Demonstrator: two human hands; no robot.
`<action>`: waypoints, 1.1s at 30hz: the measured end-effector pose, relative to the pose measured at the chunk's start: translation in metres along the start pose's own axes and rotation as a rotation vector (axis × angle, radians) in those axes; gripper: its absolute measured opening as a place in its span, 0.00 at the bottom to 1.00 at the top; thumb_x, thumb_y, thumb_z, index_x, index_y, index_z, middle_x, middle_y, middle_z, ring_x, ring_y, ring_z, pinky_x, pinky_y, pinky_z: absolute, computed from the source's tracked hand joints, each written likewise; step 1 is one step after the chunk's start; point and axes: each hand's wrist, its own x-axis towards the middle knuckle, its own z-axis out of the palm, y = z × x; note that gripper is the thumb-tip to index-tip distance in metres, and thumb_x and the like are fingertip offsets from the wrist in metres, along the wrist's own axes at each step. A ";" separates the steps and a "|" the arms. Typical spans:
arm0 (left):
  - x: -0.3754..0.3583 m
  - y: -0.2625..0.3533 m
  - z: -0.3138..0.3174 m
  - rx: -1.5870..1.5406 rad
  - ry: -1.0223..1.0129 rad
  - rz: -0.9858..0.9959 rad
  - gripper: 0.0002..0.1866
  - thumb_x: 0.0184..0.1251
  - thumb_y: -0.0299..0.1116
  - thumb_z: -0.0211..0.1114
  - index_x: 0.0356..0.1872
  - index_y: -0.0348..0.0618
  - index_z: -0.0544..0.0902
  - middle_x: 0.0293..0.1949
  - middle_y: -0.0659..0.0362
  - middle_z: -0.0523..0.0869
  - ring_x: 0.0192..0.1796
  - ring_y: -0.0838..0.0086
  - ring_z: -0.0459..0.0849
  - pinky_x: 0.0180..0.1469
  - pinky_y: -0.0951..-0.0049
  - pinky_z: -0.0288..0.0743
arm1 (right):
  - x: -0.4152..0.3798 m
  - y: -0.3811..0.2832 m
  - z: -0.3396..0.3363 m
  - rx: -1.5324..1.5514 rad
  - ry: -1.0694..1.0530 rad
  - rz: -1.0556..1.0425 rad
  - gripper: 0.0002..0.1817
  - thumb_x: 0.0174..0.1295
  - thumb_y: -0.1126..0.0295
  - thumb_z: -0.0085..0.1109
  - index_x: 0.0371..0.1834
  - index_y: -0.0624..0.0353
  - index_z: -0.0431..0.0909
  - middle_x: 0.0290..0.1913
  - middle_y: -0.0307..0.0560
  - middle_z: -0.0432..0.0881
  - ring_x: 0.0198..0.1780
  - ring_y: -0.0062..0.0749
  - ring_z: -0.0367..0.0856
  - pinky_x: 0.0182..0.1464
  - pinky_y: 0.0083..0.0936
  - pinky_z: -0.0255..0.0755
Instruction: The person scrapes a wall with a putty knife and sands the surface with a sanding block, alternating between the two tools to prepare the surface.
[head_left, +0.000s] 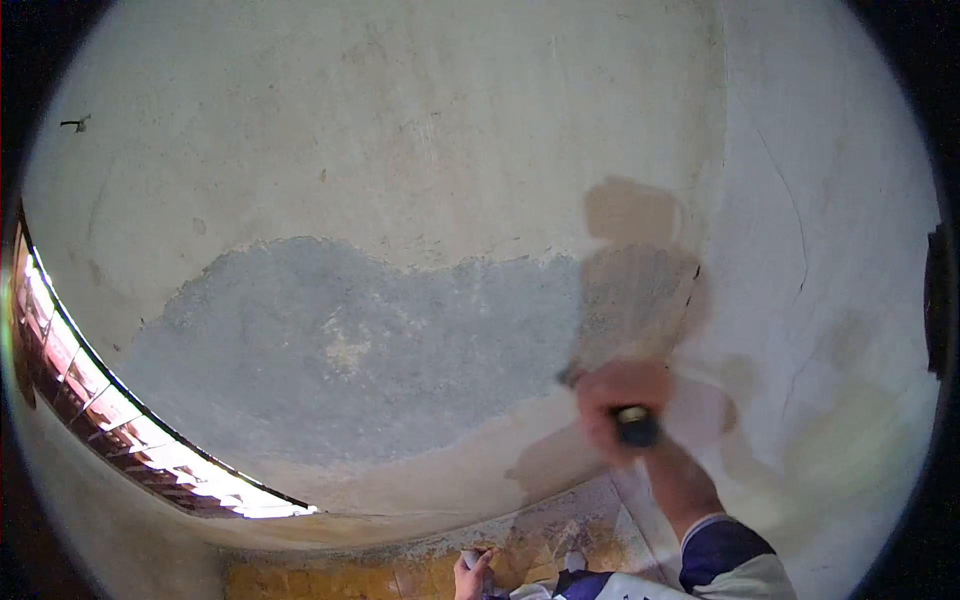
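Plaster work occupies the right hand, which is raised toward the ceiling and closed around the dark handle of a flat trowel. The blade is blurred, so its edges are hard to fix, but it lies flat against the surface, up and slightly to the right of the fist, with its long axis running from the handle away from the person, toward the pale band of old finish above. The blade sits on the right end of the grey rough patch, a broad area of bare or freshly coated render that stretches well off to the left. That patch therefore lies mostly leftward of the tool.

The left hand hangs low at the bottom edge of the view, well apart from the trowel, its fingers curled around something small and pale; what it is cannot be told. The right hand is clearly the nearer one to the patch. A louvred window glows at lower left, and a thin crack runs down the wall to the right.
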 end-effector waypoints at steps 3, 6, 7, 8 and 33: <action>-0.004 0.021 0.009 -0.003 -0.049 0.080 0.08 0.60 0.35 0.66 0.33 0.44 0.78 0.15 0.69 0.69 0.13 0.83 0.65 0.15 0.79 0.57 | 0.067 -0.051 -0.012 -0.018 0.025 -0.035 0.12 0.50 0.75 0.56 0.12 0.54 0.68 0.15 0.37 0.74 0.15 0.29 0.72 0.18 0.25 0.64; -0.006 0.033 0.012 -0.015 -0.033 0.067 0.08 0.60 0.35 0.66 0.35 0.45 0.78 0.15 0.69 0.69 0.13 0.83 0.64 0.15 0.79 0.57 | 0.087 -0.022 0.005 -0.079 0.113 -0.068 0.12 0.49 0.76 0.56 0.12 0.55 0.67 0.15 0.38 0.73 0.13 0.28 0.70 0.17 0.23 0.63; -0.006 0.030 0.011 -0.013 -0.036 0.083 0.08 0.60 0.35 0.66 0.36 0.45 0.78 0.15 0.69 0.70 0.14 0.83 0.64 0.16 0.79 0.57 | 0.083 -0.002 0.022 0.077 0.143 -0.148 0.13 0.49 0.76 0.57 0.12 0.55 0.66 0.15 0.39 0.72 0.13 0.28 0.69 0.17 0.23 0.62; -0.005 0.024 0.007 -0.010 -0.039 0.098 0.08 0.60 0.35 0.66 0.36 0.45 0.78 0.16 0.69 0.70 0.14 0.83 0.65 0.16 0.79 0.58 | 0.080 0.017 0.038 0.230 0.161 -0.234 0.13 0.49 0.76 0.58 0.12 0.56 0.65 0.14 0.39 0.70 0.13 0.28 0.67 0.16 0.23 0.62; -0.007 0.023 -0.007 -0.025 -0.008 0.045 0.11 0.59 0.35 0.66 0.41 0.43 0.79 0.21 0.66 0.74 0.19 0.82 0.69 0.20 0.78 0.65 | 0.085 0.002 0.035 0.063 0.117 -0.184 0.09 0.49 0.79 0.57 0.16 0.56 0.70 0.14 0.36 0.72 0.17 0.21 0.74 0.21 0.18 0.67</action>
